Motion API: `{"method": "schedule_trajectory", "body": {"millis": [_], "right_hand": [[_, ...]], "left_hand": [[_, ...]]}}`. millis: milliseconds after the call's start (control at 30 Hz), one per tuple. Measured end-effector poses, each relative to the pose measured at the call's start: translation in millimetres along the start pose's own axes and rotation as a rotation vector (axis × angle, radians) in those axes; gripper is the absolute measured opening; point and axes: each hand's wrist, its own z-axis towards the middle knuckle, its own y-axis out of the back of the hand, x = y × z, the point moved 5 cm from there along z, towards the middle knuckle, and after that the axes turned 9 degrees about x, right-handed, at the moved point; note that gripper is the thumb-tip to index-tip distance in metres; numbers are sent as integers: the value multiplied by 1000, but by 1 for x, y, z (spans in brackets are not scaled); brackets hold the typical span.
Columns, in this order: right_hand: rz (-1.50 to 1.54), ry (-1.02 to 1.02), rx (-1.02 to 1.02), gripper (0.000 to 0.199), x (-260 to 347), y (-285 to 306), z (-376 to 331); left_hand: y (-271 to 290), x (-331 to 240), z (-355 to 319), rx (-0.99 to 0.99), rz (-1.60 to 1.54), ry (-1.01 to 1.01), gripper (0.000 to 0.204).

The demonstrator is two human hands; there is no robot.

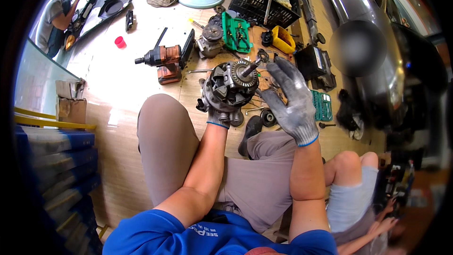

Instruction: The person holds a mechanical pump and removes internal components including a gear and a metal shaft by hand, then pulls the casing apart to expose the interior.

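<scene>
In front of my knees I hold up a partly dismantled alternator (225,95), its finned rotor and claw poles exposed and its shaft (249,68) pointing up to the right. My left hand (218,117), in a grey glove with a blue cuff, supports it from below. Most of that hand's fingers are hidden behind the housing. Just right of the shaft, my gloved right hand (293,101) has its fingers stretched out and thumb apart. A small dark metal plate (262,55) appears by the shaft's tip, near the right fingertips; whether they touch is unclear.
An orange impact wrench (169,60), another metal unit (210,40), a green tool case (237,33) and a yellow container (282,39) lie beyond. A black battery (311,61) and teal socket set (322,105) stand right. Another person (351,179) sits close at my right.
</scene>
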Motion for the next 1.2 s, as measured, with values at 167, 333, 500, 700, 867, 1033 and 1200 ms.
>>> {"method": "schedule_trajectory", "body": {"millis": [167,333,500,700,867,1033,1200], "right_hand": [[184,-82,10,59,-10,-8,5],[245,-144,60,56,-6,-24,12],[336,-206,12,55,-7,-26,9],[278,-257,32,56,-9,-29,8],[578,-258,-107,50,-17,-11,5],[652,-153,-51,32,-13,-2,3],[208,-87,-59,22,7,10,9]], "left_hand": [[-16,10,-11,106,-5,-4,60],[-20,13,-15,16,-280,-137,61],[-26,19,-17,79,-594,-27,45],[-15,11,-14,77,-515,-63,35],[-44,24,-25,266,-347,-4,61],[-45,18,-23,294,-341,-26,61],[-41,21,-27,230,-299,-54,61]]}}
